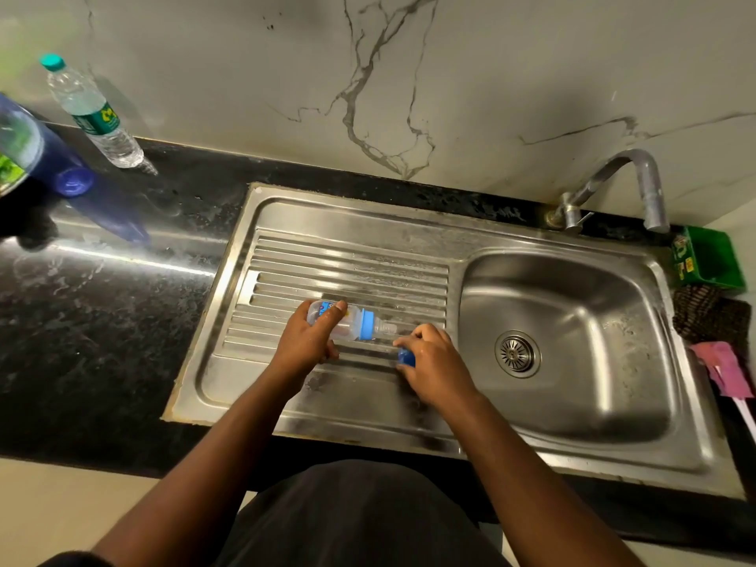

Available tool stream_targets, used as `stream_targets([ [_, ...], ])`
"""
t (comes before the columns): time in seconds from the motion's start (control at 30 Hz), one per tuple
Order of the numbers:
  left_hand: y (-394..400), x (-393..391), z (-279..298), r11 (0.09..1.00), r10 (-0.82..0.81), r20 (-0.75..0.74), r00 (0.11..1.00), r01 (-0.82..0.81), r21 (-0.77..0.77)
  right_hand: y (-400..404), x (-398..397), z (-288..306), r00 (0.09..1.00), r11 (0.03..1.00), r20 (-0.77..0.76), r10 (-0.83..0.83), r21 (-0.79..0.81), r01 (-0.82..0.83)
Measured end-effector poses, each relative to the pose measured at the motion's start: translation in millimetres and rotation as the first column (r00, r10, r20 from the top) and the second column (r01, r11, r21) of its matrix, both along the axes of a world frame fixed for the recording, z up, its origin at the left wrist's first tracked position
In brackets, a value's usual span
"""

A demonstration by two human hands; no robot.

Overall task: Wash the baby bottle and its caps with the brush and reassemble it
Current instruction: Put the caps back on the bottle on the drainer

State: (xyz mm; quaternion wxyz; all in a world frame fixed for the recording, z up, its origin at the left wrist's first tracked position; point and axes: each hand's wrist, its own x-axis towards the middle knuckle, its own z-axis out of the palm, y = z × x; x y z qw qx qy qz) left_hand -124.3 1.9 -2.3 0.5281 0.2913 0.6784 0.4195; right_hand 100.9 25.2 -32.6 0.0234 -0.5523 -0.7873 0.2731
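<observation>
A clear baby bottle [355,321] with a blue collar ring and a clear teat lies sideways above the ribbed drainboard [347,263] of the steel sink. My left hand [309,341] grips the bottle's body, thumb over its printed side. The teat points right toward my right hand [433,362]. That hand holds a small blue cap [406,357] low against the drainboard, just below the teat tip. The cap is mostly hidden by the fingers. A brush with a pink head and white handle [726,372] lies on the counter at the far right.
The sink basin [572,321] with its drain is on the right under a steel tap [630,186]. A green box [707,259] and a dark cloth [712,317] sit right of the basin. A water bottle [94,116] and a blue bottle [61,165] stand on the black counter at left.
</observation>
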Motion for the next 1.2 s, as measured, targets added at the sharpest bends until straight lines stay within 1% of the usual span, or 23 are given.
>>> stream_targets([
  [0.03,0,1,0,1.000,0.000,0.005,1.000,0.000,-0.006,1,-1,1,0.994,0.997,-0.080,-0.072,-0.013,0.072],
  [0.07,0,1,1,1.000,0.005,0.013,1.000,-0.004,-0.014,3,-3,6,0.958,0.980,-0.210,-0.194,-0.092,0.179],
  [0.1,0,0,3,1.000,0.010,0.028,1.000,-0.010,-0.022,5,-7,16,0.865,0.932,-0.361,-0.348,-0.235,0.277],
  [0.13,0,1,4,1.000,0.014,0.052,0.999,-0.013,-0.028,7,-10,26,0.723,0.857,-0.479,-0.498,-0.399,0.326],
  [0.17,1,2,5,0.999,0.017,0.083,0.996,-0.014,-0.030,8,-11,35,0.590,0.800,-0.553,-0.588,-0.507,0.323],
  [0.2,1,3,6,1.000,0.015,0.114,0.993,-0.012,-0.026,9,-11,43,0.544,0.802,-0.598,-0.588,-0.519,0.295],
  [0.23,1,6,8,1.000,0.008,0.138,0.990,-0.006,-0.019,9,-12,48,0.526,0.824,-0.642,-0.558,-0.506,0.257],
  [0.33,3,13,14,1.000,-0.010,0.183,0.983,0.009,0.004,6,-9,49,0.558,0.881,-0.703,-0.441,-0.458,0.118],
  [0.4,4,15,17,1.000,-0.002,0.197,0.980,0.002,0.002,2,-8,43,0.599,0.906,-0.708,-0.373,-0.418,0.069],
  [0.5,4,18,22,1.000,-0.016,0.217,0.976,0.016,0.000,0,-9,44,0.636,0.952,-0.719,-0.280,-0.294,0.087],
  [0.57,3,19,25,0.999,-0.046,0.259,0.965,0.043,0.017,1,-8,46,0.659,0.964,-0.708,-0.252,-0.245,0.105],
  [0.6,2,19,26,0.997,-0.078,0.278,0.957,0.072,0.034,1,-7,46,0.658,0.961,-0.707,-0.259,-0.254,0.106],
  [0.7,0,15,32,0.980,-0.197,0.332,0.922,0.178,0.087,2,-4,49,0.616,0.947,-0.732,-0.291,-0.310,0.079],
  [0.8,-2,16,34,0.973,-0.229,0.350,0.908,0.200,0.117,2,-1,47,0.616,0.948,-0.733,-0.287,-0.309,0.074],
  [0.87,-3,19,32,0.968,-0.243,0.317,0.917,0.208,0.139,1,-1,46,0.610,0.934,-0.726,-0.318,-0.352,0.067],
  [1.0,-4,20,25,0.965,-0.239,0.226,0.944,0.205,0.164,1,-8,51,0.592,0.867,-0.671,-0.446,-0.488,0.100],
  [1.03,-5,20,23,0.961,-0.246,0.210,0.946,0.210,0.178,2,-11,54,0.603,0.848,-0.642,-0.473,-0.518,0.113],
  [1.13,-4,16,23,0.947,-0.278,0.124,0.953,0.250,0.203,5,-13,61,0.691,0.798,-0.529,-0.493,-0.591,0.117],
  [1.17,-4,15,23,0.947,-0.272,0.111,0.956,0.246,0.205,5,-13,62,0.701,0.785,-0.515,-0.493,-0.610,0.104],
  [1.2,-3,14,25,0.953,-0.253,0.122,0.960,0.225,0.203,4,-13,62,0.690,0.789,-0.536,-0.487,-0.608,0.084],
])
